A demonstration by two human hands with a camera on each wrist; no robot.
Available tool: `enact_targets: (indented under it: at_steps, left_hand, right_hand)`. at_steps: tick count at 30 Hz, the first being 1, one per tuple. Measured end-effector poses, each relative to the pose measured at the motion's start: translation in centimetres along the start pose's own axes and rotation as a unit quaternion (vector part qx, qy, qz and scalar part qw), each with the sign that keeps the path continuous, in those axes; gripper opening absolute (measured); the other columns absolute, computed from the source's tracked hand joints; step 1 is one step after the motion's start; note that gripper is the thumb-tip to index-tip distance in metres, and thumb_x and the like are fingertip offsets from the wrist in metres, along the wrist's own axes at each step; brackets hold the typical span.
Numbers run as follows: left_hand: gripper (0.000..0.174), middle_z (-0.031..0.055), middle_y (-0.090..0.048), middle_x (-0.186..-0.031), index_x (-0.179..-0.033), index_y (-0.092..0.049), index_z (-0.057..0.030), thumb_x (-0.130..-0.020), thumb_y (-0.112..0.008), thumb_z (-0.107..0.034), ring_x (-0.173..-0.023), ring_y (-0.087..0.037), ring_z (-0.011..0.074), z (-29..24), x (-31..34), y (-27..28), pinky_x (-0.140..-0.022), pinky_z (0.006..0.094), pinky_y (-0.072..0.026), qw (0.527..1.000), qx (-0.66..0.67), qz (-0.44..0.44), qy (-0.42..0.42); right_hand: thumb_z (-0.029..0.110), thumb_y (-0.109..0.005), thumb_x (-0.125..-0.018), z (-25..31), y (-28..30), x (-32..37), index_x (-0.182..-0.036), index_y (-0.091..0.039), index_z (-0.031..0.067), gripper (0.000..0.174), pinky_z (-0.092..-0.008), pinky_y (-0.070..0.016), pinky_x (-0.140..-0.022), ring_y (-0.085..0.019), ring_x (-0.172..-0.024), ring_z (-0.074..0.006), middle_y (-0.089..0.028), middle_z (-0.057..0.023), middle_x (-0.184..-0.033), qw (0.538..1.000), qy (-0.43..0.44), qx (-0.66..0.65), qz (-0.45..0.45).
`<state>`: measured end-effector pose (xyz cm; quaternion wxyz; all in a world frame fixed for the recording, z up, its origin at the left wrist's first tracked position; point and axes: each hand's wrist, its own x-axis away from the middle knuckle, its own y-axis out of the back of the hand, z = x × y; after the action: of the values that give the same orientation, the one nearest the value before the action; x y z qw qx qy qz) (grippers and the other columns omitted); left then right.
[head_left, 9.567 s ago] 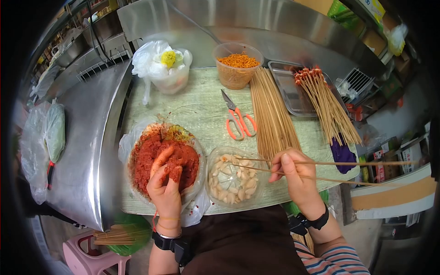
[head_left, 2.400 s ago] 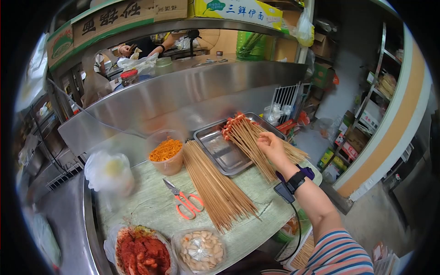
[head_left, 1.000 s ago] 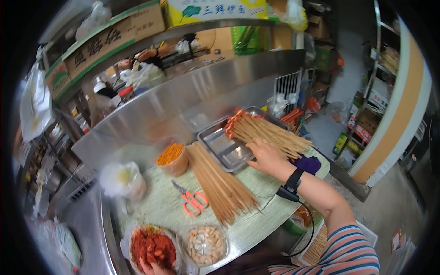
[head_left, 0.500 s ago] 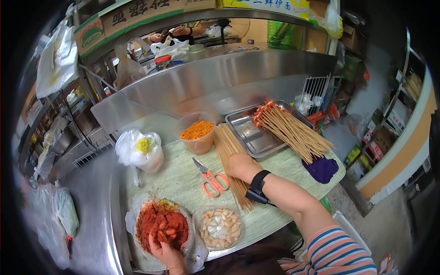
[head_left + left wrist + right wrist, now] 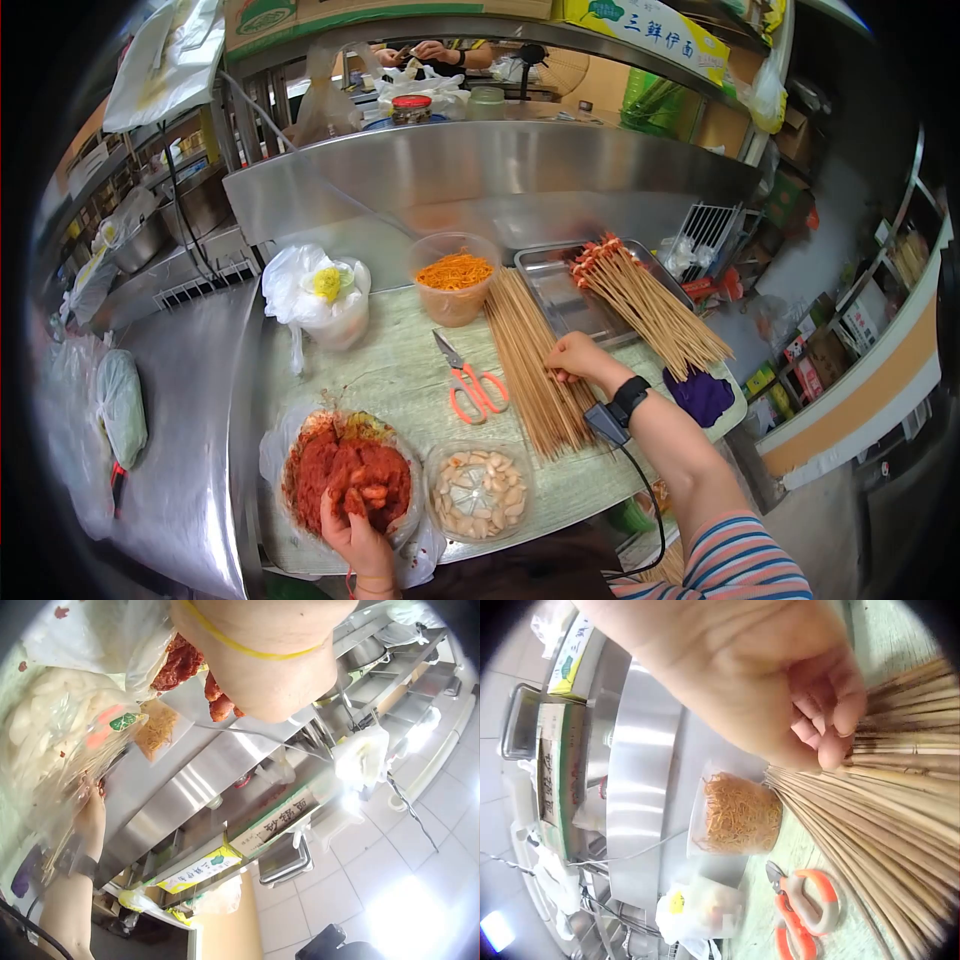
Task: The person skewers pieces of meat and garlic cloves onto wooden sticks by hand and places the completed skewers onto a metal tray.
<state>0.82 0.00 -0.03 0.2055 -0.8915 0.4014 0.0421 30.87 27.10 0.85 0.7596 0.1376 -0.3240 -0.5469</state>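
Note:
My left hand [image 5: 362, 548] rests over the bowl of red paste [image 5: 325, 455], its fingers loosely bent and coated red; whether paste lies in the palm is hidden. In the left wrist view its red fingertips [image 5: 217, 703] show beneath the wrist. My right hand [image 5: 588, 360] is on the loose wooden skewers [image 5: 530, 355]. Seen from the right wrist, thumb and forefinger pinch at a skewer among the others [image 5: 900, 802]. Right of the paste is a clear tub of pale, clove-like pieces [image 5: 480, 495]. Filled skewers with red-and-white tips [image 5: 655, 310] lie across a metal tray [image 5: 550, 280].
Orange-handled scissors [image 5: 475, 385] lie left of the loose skewers. Behind them stands a tub of orange shreds [image 5: 455, 275], with a white-bagged container [image 5: 325, 300] further left. Purple cloth [image 5: 703, 398] lies at the right table edge. A metal backboard [image 5: 480, 180] rises behind; another person's hands show beyond.
My right hand has moved left from the filled skewers onto the loose ones, its fingers now pinched there. My left hand came into view at the paste and stays there. The head view has shifted.

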Motion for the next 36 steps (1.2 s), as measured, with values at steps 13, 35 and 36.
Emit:
enact_targets:
  at_steps: [13,35,36]
  left_hand:
    - [0.025,0.0131,-0.061,-0.108,-0.115,-0.051,0.0038,-0.093,-0.044,-0.004,-0.081,-0.061,0.0156,-1.0,0.0,-0.8,-0.072,0.0269,-0.0501,0.999,-0.027,0.006,-0.017]
    - [0.021,0.0112,-0.065,-0.099,-0.108,-0.059,0.0038,-0.088,-0.058,-0.002,-0.084,-0.062,0.0156,-6.2,-4.3,10.2,-0.076,0.0281,-0.0518,0.986,-0.167,0.007,0.022]
    - [0.021,0.0112,-0.065,-0.099,-0.108,-0.059,0.0038,-0.088,-0.058,-0.002,-0.084,-0.062,0.0156,-6.2,-4.3,10.2,-0.076,0.0281,-0.0518,0.985,-0.170,0.007,0.024]
  right_hand:
    - [0.020,-0.052,-0.092,3.7,5.3,11.1,-0.089,-0.052,0.0086,0.012,-0.0185,-0.0403,-0.041,-0.052,-0.048,-0.0061,-0.055,-0.0009,-0.066,0.951,0.171,-0.256,-0.028]
    - [0.011,-0.049,-0.092,3.6,-6.2,20.8,-0.084,-0.056,-0.0038,0.018,-0.0264,-0.0502,-0.061,-0.061,-0.066,-0.0156,-0.056,-0.0091,-0.082,0.938,0.224,-0.234,0.123]
    - [0.009,-0.047,-0.092,3.4,-6.1,20.8,-0.085,-0.056,-0.0034,0.016,-0.0263,-0.0490,-0.061,-0.059,-0.065,-0.0148,-0.052,-0.0084,-0.079,0.919,0.261,-0.286,0.078]
